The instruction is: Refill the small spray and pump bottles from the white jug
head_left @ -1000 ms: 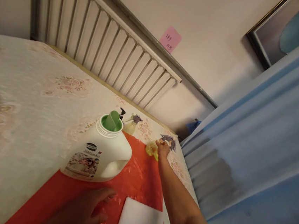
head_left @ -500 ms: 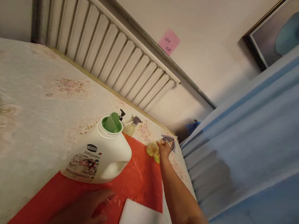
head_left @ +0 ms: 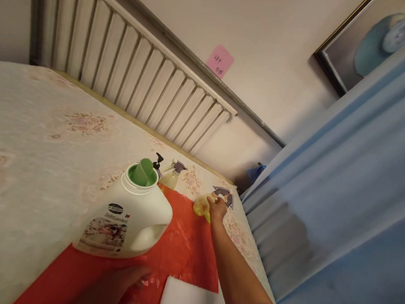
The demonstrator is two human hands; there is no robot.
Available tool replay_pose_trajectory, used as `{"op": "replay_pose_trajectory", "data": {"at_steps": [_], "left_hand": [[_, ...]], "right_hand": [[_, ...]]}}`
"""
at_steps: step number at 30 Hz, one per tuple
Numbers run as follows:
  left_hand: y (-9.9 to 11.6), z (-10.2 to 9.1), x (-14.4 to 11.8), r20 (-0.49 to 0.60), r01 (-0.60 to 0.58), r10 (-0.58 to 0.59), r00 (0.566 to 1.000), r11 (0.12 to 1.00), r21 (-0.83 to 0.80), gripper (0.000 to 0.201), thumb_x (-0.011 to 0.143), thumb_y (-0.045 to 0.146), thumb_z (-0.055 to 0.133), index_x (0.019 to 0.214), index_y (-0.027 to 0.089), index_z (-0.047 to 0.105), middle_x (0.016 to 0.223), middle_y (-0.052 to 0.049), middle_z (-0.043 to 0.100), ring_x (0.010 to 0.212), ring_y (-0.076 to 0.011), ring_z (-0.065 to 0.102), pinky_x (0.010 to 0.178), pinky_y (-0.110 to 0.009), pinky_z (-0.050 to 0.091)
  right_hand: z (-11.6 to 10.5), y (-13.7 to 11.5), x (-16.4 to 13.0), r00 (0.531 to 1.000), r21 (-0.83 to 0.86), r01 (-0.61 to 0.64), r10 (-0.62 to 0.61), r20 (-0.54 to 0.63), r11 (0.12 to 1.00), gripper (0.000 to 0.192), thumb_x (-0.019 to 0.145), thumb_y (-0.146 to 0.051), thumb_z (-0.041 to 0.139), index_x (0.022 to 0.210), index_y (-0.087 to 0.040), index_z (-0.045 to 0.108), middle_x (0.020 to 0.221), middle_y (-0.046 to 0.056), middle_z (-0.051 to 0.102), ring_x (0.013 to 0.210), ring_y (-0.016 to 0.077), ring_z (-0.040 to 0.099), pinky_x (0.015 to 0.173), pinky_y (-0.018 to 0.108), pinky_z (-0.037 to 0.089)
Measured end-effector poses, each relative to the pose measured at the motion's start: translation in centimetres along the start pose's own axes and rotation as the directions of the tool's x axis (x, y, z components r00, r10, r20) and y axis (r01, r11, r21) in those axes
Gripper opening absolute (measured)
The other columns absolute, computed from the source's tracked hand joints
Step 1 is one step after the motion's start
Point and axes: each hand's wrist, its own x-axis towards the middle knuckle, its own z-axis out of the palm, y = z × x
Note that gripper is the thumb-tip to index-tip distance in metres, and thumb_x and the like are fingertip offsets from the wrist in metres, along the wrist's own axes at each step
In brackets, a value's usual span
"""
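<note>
Your right hand point(head_left: 216, 208) is stretched out to the far right corner of the table point(head_left: 26, 154), its fingers closed around the yellow spray bottle point(head_left: 200, 205), whose grey trigger head point(head_left: 223, 193) sticks out just past your knuckles. That bottle sits at the far edge of the red plastic sheet point(head_left: 182, 245), close to the table's right edge.

Your left hand point(head_left: 117, 292) lies near the table's front edge, flat on the red sheet with the fingers loosely spread and gripping nothing; its fingertips are just short of the white detergent jug point(head_left: 127, 221). The jug stands on the sheet with its cap off, showing a green pour spout point(head_left: 142, 171) in the neck. Just to the right of your left hand, at the front edge, lies a white sponge block point(head_left: 190, 303).

Behind the jug, toward the table's far edge, stand a second yellowish spray bottle point(head_left: 170, 177) and a small black pump top point(head_left: 158, 159). Beyond the table a white ribbed radiator point(head_left: 125, 63) runs along the wall, with a pink sticky note point(head_left: 220, 61) above it. A blue curtain point(head_left: 346, 185) hangs off the table's right side.
</note>
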Motion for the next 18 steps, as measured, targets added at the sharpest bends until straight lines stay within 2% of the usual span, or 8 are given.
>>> {"op": "replay_pose_trajectory", "data": {"at_steps": [3, 6, 8, 12, 15, 18], "left_hand": [[-0.4, 0.1, 0.1, 0.043, 0.023, -0.022, 0.999, 0.999, -0.035, 0.056, 0.074, 0.04, 0.066, 0.128, 0.045, 0.057, 0.137, 0.003, 0.063, 0.124, -0.033, 0.058, 0.104, -0.041, 0.05], [-0.6, 0.3, 0.2, 0.057, 0.033, -0.029, 0.998, 0.997, -0.076, 0.055, 0.075, 0.036, 0.063, 0.129, 0.04, 0.057, 0.139, 0.002, 0.062, 0.126, -0.0306, 0.057, 0.105, -0.039, 0.049], [-0.5, 0.3, 0.3, 0.061, 0.024, -0.018, 0.998, 0.994, -0.106, 0.054, 0.076, 0.032, 0.062, 0.13, 0.037, 0.057, 0.138, 0.001, 0.063, 0.125, -0.0283, 0.059, 0.105, -0.038, 0.049], [-0.3, 0.0, 0.3, 0.04, 0.01, -0.005, 0.999, 0.992, -0.123, 0.055, 0.074, 0.032, 0.066, 0.128, 0.04, 0.058, 0.137, 0.001, 0.063, 0.122, -0.0282, 0.06, 0.104, -0.038, 0.05], [0.7, -0.6, 0.0, 0.024, 0.044, -0.042, 0.999, 0.992, -0.114, 0.055, 0.075, 0.032, 0.067, 0.129, 0.033, 0.06, 0.137, -0.004, 0.064, 0.122, -0.0298, 0.06, 0.104, -0.039, 0.049], [1.9, -1.2, -0.5, 0.03, 0.074, -0.07, 0.997, 0.989, -0.126, 0.056, 0.075, 0.029, 0.066, 0.131, 0.028, 0.06, 0.136, -0.007, 0.064, 0.12, -0.029, 0.06, 0.103, -0.038, 0.047]], "right_hand": [[-0.3, 0.1, -1.6, 0.999, 0.032, -0.051, 0.051, -0.006, 0.998, 0.032, 0.095, -0.034, 0.06, 0.123, -0.018, 0.059, 0.124, 0.008, 0.061, 0.104, 0.0225, 0.064, 0.088, 0.043, 0.055], [0.7, -1.0, -3.0, 0.996, 0.092, -0.014, 0.006, 0.09, 0.996, 0.031, 0.095, -0.034, 0.06, 0.121, -0.017, 0.059, 0.122, 0.008, 0.062, 0.102, 0.0218, 0.064, 0.087, 0.043, 0.056], [2.1, -2.6, -3.4, 0.98, 0.143, 0.045, -0.071, 0.184, 0.989, 0.032, 0.095, -0.034, 0.061, 0.121, -0.017, 0.059, 0.121, 0.008, 0.063, 0.101, 0.0215, 0.065, 0.085, 0.042, 0.056], [5.3, -7.1, -3.5, 0.92, 0.217, 0.145, -0.213, 0.33, 0.965, 0.031, 0.095, -0.033, 0.061, 0.12, -0.016, 0.059, 0.119, 0.008, 0.063, 0.099, 0.0208, 0.065, 0.083, 0.041, 0.057], [7.3, -10.1, -3.5, 0.872, 0.221, 0.176, -0.256, 0.418, 0.959, 0.03, 0.095, -0.033, 0.061, 0.12, -0.016, 0.06, 0.118, 0.007, 0.064, 0.098, 0.0205, 0.066, 0.084, 0.041, 0.057], [8.8, -11.9, -3.8, 0.85, 0.187, 0.187, -0.254, 0.461, 0.964, 0.031, 0.095, -0.034, 0.061, 0.121, -0.017, 0.059, 0.12, 0.008, 0.063, 0.101, 0.0214, 0.065, 0.085, 0.042, 0.056]]}}
